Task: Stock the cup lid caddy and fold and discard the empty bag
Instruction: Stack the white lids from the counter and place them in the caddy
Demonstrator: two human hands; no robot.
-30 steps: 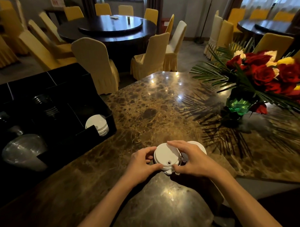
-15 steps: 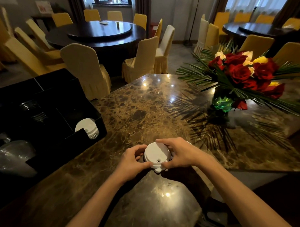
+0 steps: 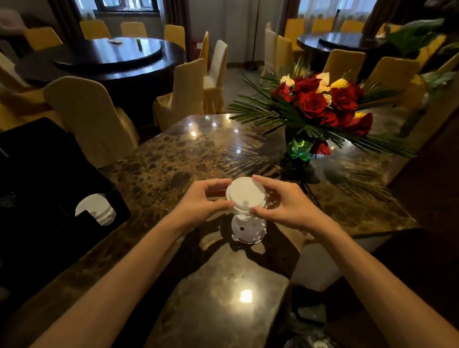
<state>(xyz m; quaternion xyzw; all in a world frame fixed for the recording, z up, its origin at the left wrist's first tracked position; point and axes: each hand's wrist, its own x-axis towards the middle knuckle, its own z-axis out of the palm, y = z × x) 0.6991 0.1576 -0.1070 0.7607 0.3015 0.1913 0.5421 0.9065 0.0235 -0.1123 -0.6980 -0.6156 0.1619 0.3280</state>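
Head view: both hands hold a stack of white cup lids [image 3: 245, 192] between them, lifted above the marble table [image 3: 170, 160]. Left hand [image 3: 202, 202] grips the stack's left side, thumb and fingers curled round the rim; right hand [image 3: 284, 202] grips the right side, index finger over the top edge, thumb at the lower front. Top lid faces the camera, small sip hole visible. Directly below the stack, white lid shape [image 3: 248, 229] on the glossy tabletop, reflection or more lids, cannot tell. Stack sits over the table's middle, toward the near edge. Black lid caddy [image 3: 54, 167] at the table's left edge, well apart from the hands; white lids [image 3: 95, 208] already stand on edge in its near right compartment. Other compartments too dark to read. Red rose arrangement [image 3: 322, 103] with palm fronds and a green vase [image 3: 299, 148] near the table's far right corner. Beyond, round dark dining tables [image 3: 102, 56], yellow-covered chairs [image 3: 91, 111].
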